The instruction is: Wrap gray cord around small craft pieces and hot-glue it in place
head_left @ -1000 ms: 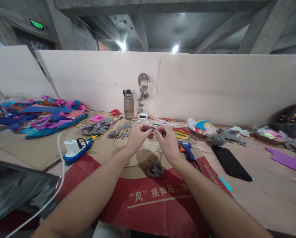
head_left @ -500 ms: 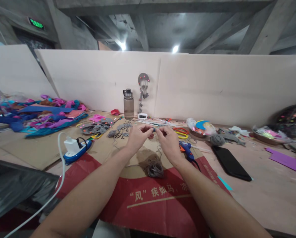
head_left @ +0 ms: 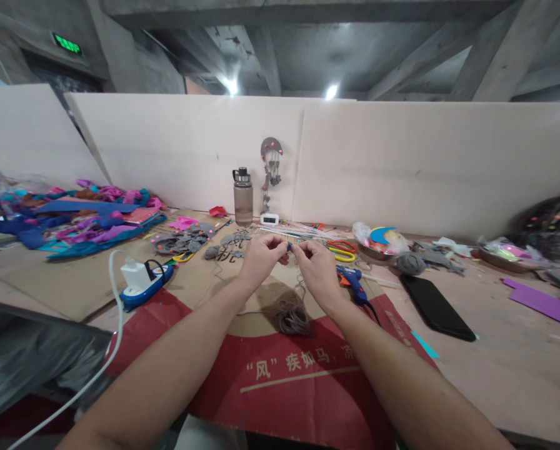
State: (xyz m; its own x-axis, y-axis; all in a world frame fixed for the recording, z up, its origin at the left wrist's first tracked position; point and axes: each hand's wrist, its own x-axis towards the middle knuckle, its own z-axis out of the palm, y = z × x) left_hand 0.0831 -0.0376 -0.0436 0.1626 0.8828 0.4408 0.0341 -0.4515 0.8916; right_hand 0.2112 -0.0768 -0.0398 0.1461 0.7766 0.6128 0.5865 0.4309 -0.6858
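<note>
Both my hands are raised over the cardboard sheet (head_left: pixel 205 284), fingertips meeting. My left hand (head_left: pixel 260 258) pinches a small dark blue-grey piece (head_left: pixel 289 247); my right hand (head_left: pixel 316 265) pinches the same spot from the other side. Thin grey string hangs from the fingers down to a loose bundle of grey string (head_left: pixel 290 318) lying on the cardboard just below. What exactly the small piece is I cannot make out.
A blue glue gun (head_left: pixel 354 280), black phone (head_left: pixel 437 300), scissors (head_left: pixel 342 251) and a metal dish (head_left: pixel 378 247) lie right. A water bottle (head_left: pixel 243 197) and small clock (head_left: pixel 269 219) stand at the back. A white charger on a blue power strip (head_left: pixel 142 280) and coloured felt (head_left: pixel 83 215) lie left.
My hands have drawn closer together, so the fingertips now meet around the small piece. Everything on the table is where it was.
</note>
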